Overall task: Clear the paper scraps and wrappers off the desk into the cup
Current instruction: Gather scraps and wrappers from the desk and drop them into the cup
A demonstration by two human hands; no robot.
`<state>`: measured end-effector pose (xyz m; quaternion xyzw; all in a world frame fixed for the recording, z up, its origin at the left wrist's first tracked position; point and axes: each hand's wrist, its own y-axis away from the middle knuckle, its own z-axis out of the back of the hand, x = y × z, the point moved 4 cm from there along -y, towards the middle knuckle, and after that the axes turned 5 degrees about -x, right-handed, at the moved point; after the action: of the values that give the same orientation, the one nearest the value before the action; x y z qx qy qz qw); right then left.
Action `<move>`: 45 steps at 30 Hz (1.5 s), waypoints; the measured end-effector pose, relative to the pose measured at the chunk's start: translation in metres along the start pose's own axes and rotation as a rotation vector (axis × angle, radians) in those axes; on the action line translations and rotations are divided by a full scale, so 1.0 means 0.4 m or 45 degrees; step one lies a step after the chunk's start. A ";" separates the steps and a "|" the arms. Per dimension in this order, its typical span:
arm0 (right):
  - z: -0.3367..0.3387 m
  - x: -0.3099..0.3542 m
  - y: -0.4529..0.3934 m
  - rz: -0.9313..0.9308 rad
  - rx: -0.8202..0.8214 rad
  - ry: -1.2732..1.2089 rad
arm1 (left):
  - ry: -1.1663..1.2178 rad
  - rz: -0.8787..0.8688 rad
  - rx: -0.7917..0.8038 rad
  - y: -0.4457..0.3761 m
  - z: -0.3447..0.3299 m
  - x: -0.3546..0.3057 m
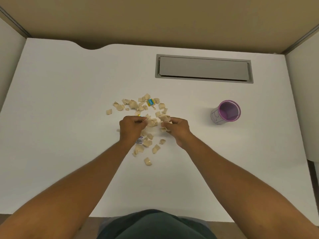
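Several beige paper scraps (133, 104) lie scattered in the middle of the white desk (69, 100), with a blue and yellow wrapper (150, 102) among them at the far side and a small printed wrapper (139, 140) nearer me. My left hand (131, 127) is closed, pinching a scrap between its fingertips. My right hand (177, 129) is closed around several scraps. Both hands hover over the middle of the pile. The cup (226, 112), grey outside with a purple inside, stands upright well to the right of my right hand.
A grey rectangular cable hatch (203, 69) is set into the desk at the back right. Beige partition walls (155, 19) enclose the desk at the back and sides. The near desk edge runs just in front of my torso.
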<state>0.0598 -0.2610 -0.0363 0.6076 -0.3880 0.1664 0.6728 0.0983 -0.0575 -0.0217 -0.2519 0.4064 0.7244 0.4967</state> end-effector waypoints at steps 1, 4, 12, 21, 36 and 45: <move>0.015 0.007 0.008 -0.027 0.023 -0.106 | 0.095 0.029 0.026 0.011 -0.023 -0.023; 0.082 0.035 0.035 -0.031 0.029 -0.276 | 0.268 0.066 0.122 0.044 -0.096 -0.095; 0.376 0.166 0.091 0.138 -0.269 -0.355 | 0.442 0.119 0.354 0.128 -0.331 -0.313; 0.552 0.270 0.062 -0.098 -0.516 -0.118 | 0.347 0.309 0.441 0.164 -0.548 -0.485; 0.603 0.316 0.021 -0.260 -0.419 0.133 | 0.393 0.569 0.535 0.186 -0.611 -0.539; 0.623 0.305 -0.004 0.102 -0.591 0.659 | 0.260 0.511 0.424 0.185 -0.602 -0.545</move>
<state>0.0596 -0.5274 0.0412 0.3605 -0.2555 0.2486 0.8620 0.1032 -0.3850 0.0402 -0.1529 0.6096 0.7023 0.3344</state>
